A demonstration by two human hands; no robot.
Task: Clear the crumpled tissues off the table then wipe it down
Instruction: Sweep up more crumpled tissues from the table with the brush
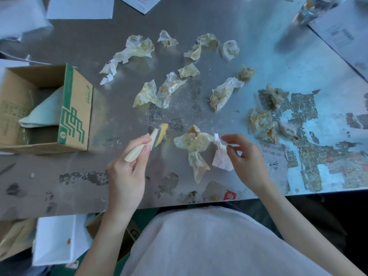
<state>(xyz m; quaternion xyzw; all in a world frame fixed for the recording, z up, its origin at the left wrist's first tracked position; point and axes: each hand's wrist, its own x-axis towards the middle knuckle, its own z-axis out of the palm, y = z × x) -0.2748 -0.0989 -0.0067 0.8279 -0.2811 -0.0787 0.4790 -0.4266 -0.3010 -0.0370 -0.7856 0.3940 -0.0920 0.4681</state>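
Fingers (146, 145) of the left hand (127, 172) curl round a pale scraper (140, 148), its blade end pressed against a yellow smear (163, 129) on the surface (249, 22), just left of centre frame. Fingers (232, 140) of the right hand (247, 160) are spread and loosely bent, holding nothing, hovering just right of a white tissue (221, 156) that lies beside a stained tissue (196, 145) at centre. More crumpled, yellow-stained tissues (169, 90) lie scattered across the upper middle of the frame, and a cluster (266, 120) sits at centre right on patches of peeling sticker residue (306, 136). An open cardboard box (75, 108) with green print stands at left, a folded pale cloth (43, 112) inside it. White papers (79, 6) lie along the upper edge. A printed label (273, 154) sits right of the right hand.
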